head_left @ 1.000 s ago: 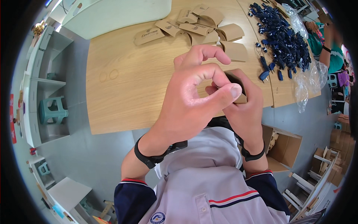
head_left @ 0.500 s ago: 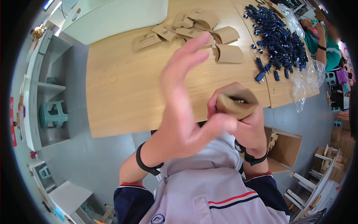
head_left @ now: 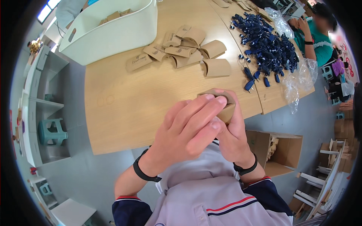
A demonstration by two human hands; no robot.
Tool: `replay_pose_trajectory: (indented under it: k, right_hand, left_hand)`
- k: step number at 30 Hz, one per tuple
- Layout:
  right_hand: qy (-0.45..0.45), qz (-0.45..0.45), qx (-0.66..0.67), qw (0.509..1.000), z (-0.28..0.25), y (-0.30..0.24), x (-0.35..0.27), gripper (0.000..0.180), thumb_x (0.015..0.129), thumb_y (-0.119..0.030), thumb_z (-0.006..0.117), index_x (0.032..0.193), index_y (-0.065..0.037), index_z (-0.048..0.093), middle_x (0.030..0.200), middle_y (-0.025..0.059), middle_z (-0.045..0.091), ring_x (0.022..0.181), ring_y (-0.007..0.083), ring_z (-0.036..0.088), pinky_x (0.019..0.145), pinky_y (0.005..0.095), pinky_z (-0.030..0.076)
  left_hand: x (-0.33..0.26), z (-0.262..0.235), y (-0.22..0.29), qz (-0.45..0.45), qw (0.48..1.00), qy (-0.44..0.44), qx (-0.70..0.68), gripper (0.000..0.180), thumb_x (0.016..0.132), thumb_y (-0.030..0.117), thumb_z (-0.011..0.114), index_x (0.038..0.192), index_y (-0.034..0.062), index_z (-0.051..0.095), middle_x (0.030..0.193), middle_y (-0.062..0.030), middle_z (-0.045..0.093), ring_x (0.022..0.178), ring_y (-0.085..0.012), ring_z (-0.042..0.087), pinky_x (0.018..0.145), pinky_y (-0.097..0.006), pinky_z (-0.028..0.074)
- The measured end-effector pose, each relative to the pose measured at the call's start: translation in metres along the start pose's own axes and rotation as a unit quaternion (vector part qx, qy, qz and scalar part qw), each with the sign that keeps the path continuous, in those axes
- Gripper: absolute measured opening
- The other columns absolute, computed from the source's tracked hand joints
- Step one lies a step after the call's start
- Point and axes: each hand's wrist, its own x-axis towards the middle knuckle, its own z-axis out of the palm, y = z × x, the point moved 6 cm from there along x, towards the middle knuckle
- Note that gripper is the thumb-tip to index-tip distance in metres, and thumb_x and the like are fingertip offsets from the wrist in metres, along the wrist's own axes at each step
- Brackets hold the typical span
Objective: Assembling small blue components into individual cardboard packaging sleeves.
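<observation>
A small brown cardboard pillow box [head_left: 226, 113] stands upright in my right hand [head_left: 234, 132], whose fingers wrap round its side just past the near edge of the table. My left hand [head_left: 188, 126] presses its fingertips together on the upper end of the same box, at the curved flap, and covers much of it. What lies inside the box is hidden. Farther back, a loose group of similar pillow boxes [head_left: 217, 68] lies on the table, some overlapping. To their right is a heap of dark blue coiled cables [head_left: 269, 47].
A white plastic bin [head_left: 113, 39] at the far left of the wooden table [head_left: 124, 109] holds more brown boxes. Clear plastic bags [head_left: 292, 90] lie beside the cables. An open carton [head_left: 284, 150] stands low on my right. A person in green [head_left: 320, 41] sits at the far right.
My left hand has come down from its raised, spread pose onto the box's open end. My right hand still holds the box. The view has shifted slightly.
</observation>
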Motion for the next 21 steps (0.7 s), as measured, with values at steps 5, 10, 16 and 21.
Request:
replay_pose_trajectory:
  k: [5, 10, 16, 21]
  right_hand:
    - [-0.012, -0.015, -0.046, 0.999, 0.003, -0.005, 0.0, 0.044, 0.099, -0.014, 0.048, 0.137, -0.001, 0.03, 0.126, 0.0143, 0.051, 0.11, 0.0175, 0.053, 0.092, 0.0303, 0.045]
    - [0.032, -0.01, -0.032, 0.999, 0.001, -0.009, -0.001, 0.044, 0.1, -0.017, 0.047, 0.137, -0.001, 0.03, 0.124, 0.0147, 0.052, 0.106, 0.0181, 0.055, 0.091, 0.0318, 0.046]
    - [0.015, -0.077, -0.193, 0.978, -0.021, -0.054, 0.005, 0.035, 0.095, -0.016, 0.053, 0.125, 0.001, 0.046, 0.105, 0.0161, 0.058, 0.085, 0.0252, 0.062, 0.075, 0.0367, 0.048]
    - [-0.107, -0.037, -0.322, 0.94, -0.033, -0.061, -0.004, 0.016, 0.089, -0.011, 0.063, 0.103, -0.003, 0.061, 0.083, 0.0124, 0.061, 0.067, 0.0302, 0.059, 0.06, 0.0372, 0.049]
  left_hand:
    - [-0.002, 0.0, 0.0, 0.008, 1.0, 0.005, 0.008, 0.055, 0.076, -0.003, 0.072, 0.119, 0.0094, 0.04, 0.125, -0.0176, 0.059, 0.108, -0.0356, 0.06, 0.076, -0.04, 0.051]
    - [0.008, -0.002, 0.009, 0.09, 0.992, 0.022, 0.085, 0.025, 0.087, 0.008, 0.063, 0.107, 0.0083, 0.048, 0.13, -0.0131, 0.058, 0.118, -0.0298, 0.057, 0.088, -0.039, 0.049]
    - [0.013, -0.008, -0.012, -0.079, 0.972, -0.184, -0.126, 0.031, 0.083, -0.006, 0.056, 0.113, -0.0013, 0.053, 0.141, -0.0245, 0.046, 0.13, -0.0411, 0.046, 0.105, -0.046, 0.042]
    - [-0.001, 0.001, -0.015, -0.203, 0.884, -0.354, -0.228, 0.061, 0.079, -0.007, 0.053, 0.138, -0.0042, 0.042, 0.149, -0.0248, 0.037, 0.137, -0.0397, 0.038, 0.111, -0.044, 0.032]
